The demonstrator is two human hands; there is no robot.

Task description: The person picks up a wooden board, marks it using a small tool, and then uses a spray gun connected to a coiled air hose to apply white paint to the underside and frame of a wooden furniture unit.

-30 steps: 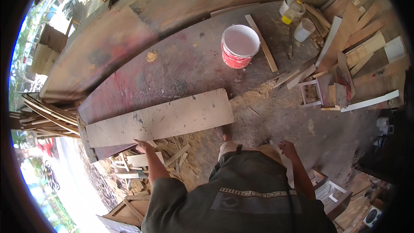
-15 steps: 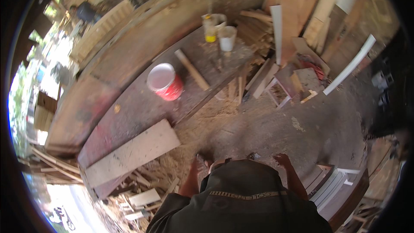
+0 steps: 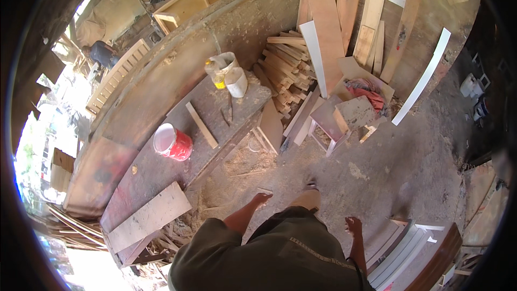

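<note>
My left hand (image 3: pixel 262 199) hangs at my side over the dusty floor, fingers loosely stretched. A small pale strip (image 3: pixel 264 190) shows just beyond its fingertips; whether they touch I cannot tell. On the other side, my right hand (image 3: pixel 354 226) hangs low, its fingers slightly bent and apart, with nothing seen in it. White and grey strips (image 3: pixel 409 250) lie below and to the right of that hand. One foot (image 3: pixel 312 184) shows ahead of me on the floor.
Left stands a workbench (image 3: pixel 137 188) with a red-and-white bucket (image 3: pixel 173 143), a wooden stick (image 3: pixel 202 125), a wide board (image 3: pixel 148 218), a yellow-marked bottle (image 3: pixel 216 75) and a white tub (image 3: pixel 236 82). Stacked wood (image 3: pixel 288 73) and a small stool-like frame (image 3: pixel 328 124) lie ahead. Another person (image 3: pixel 102 54) is far left.
My view has shifted, so bench and bucket sit further left and the leaning boards appear lower. Both hands have swung as I move; my left arm reaches further forward from the body.
</note>
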